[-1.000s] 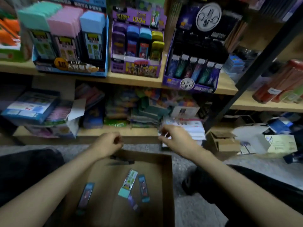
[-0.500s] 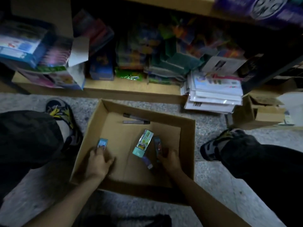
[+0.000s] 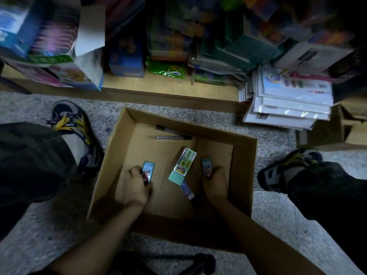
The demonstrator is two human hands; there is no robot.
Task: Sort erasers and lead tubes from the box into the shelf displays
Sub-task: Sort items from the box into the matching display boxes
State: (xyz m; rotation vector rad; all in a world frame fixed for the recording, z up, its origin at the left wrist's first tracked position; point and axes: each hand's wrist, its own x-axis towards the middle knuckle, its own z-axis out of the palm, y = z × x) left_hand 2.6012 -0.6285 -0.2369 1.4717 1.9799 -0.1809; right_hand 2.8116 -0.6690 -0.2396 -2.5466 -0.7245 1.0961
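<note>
Left hand (image 3: 135,188): fingers curled round the near end of a teal-edged pack (image 3: 149,170). Right hand (image 3: 215,183): pinching the near end of a dark pack (image 3: 206,167). Both packs sit low inside the cardboard box (image 3: 245,171); cannot tell whether either is clear of the floor.

Long axis of each pack runs away from the person, toward the wooden shelf (image 3: 168,87), so a straight lift up and forward looks like the next move.

Between the hands lies a mint eraser (image 3: 183,165) in its sleeve, set diagonally, nearer the right hand. A small bluish piece (image 3: 187,190) touches its near end.

Two slim tubes (image 3: 173,137) lie crosswise by the far wall — well apart from both hands, probably for a later reach.
</note>
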